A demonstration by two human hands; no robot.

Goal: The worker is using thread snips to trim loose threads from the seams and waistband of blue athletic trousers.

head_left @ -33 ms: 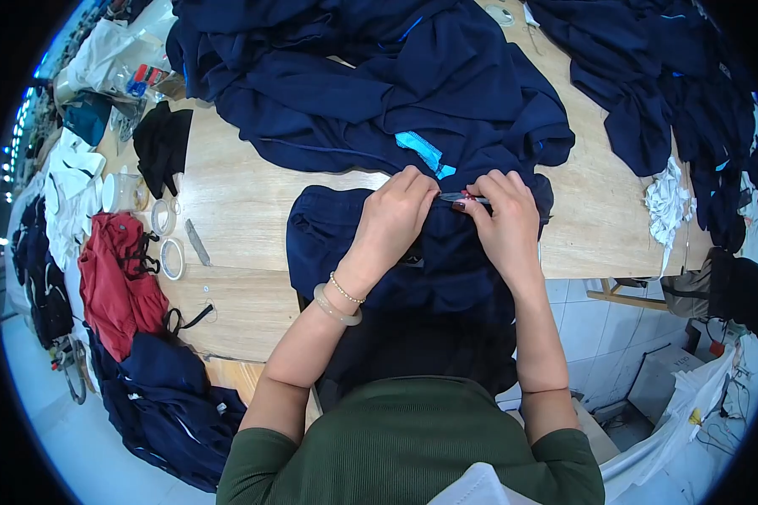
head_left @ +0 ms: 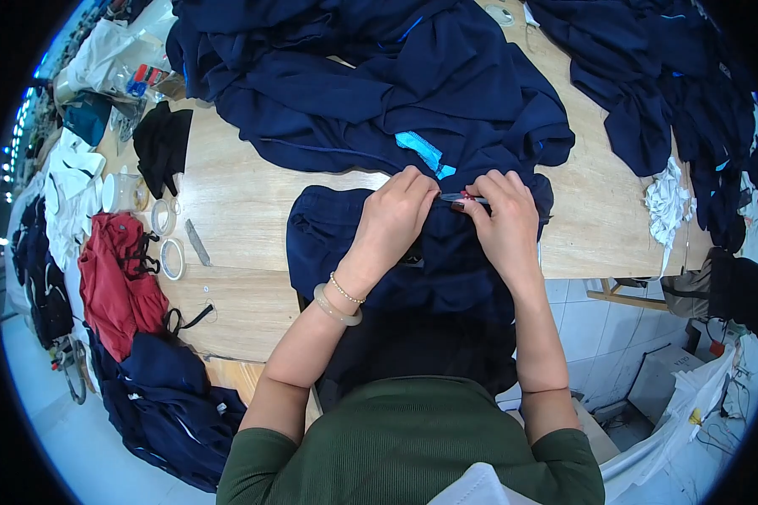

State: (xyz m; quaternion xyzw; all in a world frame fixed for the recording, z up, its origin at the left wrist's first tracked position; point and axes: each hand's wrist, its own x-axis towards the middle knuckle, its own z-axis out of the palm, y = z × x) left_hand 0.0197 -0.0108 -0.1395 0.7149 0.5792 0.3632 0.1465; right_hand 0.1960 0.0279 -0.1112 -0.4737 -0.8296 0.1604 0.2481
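A dark navy garment (head_left: 324,231) lies across the near edge of the table and hangs down in front of me. My left hand (head_left: 394,209) is closed, its thumb and fingertips pinching the cloth at the garment's far edge. In my right hand (head_left: 507,212) is a pair of thread snips (head_left: 451,198), the metal points turned left toward my left fingertips. Its handle is mostly hidden by my fingers. Just beyond both hands, a bright blue strip of cloth (head_left: 421,151) shows on a heap of navy garments (head_left: 328,101).
More navy garments (head_left: 627,84) and a crumpled white cloth bundle (head_left: 668,206) lie at the right. On the left are tape rolls (head_left: 172,258), a grey flat blade-like piece (head_left: 197,242), a red garment (head_left: 118,278) and black cloth (head_left: 162,147).
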